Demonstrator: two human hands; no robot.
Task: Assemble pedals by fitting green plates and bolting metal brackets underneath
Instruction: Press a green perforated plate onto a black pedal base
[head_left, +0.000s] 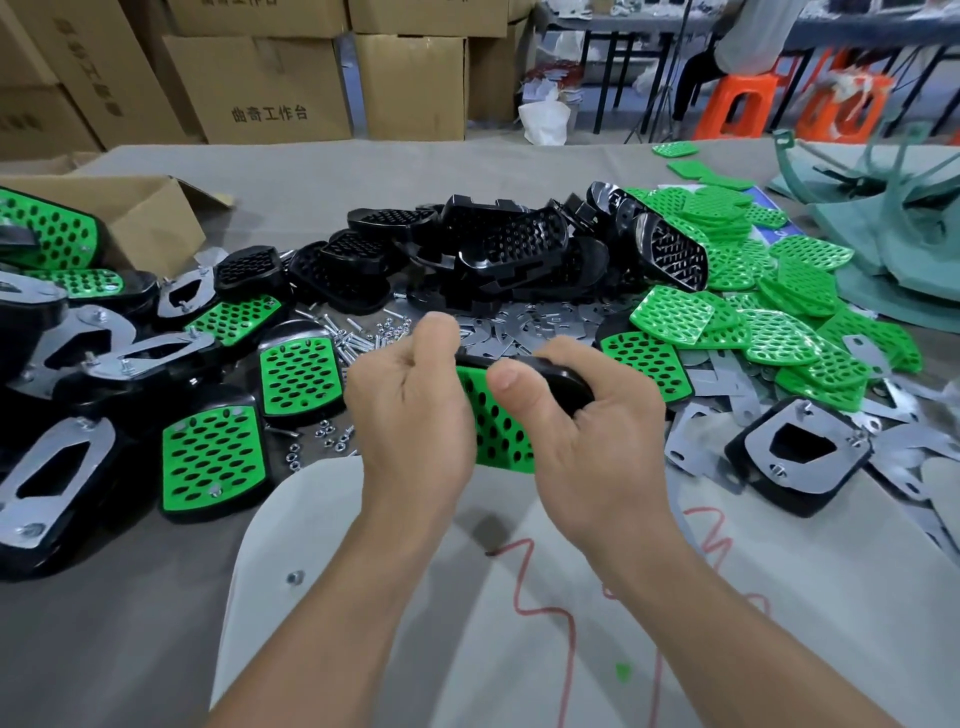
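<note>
Both hands hold one pedal above the grey table (519, 171), and everything else is best placed from that pedal. The left hand (410, 410) is curled in a loose fist at the pedal's left edge; whether its fingers pinch a bolt or only steady the edge cannot be told. The right hand (592, 431) wraps the black pedal body (563, 382), thumb pressed down on the green plate (498, 436), which looks seated in the body. So the plate-fitting step for this piece seems done or nearly so; its underside is hidden, so I cannot tell whether a bracket is on yet, and I judge bolting is what remains. Left of the held pedal lie the finished pedals (213, 457), some green face up, others flipped to show a bolted metal bracket (57, 462). Beyond it sits a heap of bare black pedal bodies (498, 249) awaiting plates. To its right is a large pile of loose green plates (748, 291), with loose metal brackets (691, 441) spread beneath and near them. Just behind the left hand, bolts and nuts (363, 332) are scattered on the table. Judging from the piles, a good batch is complete but much more stock remains.
</note>
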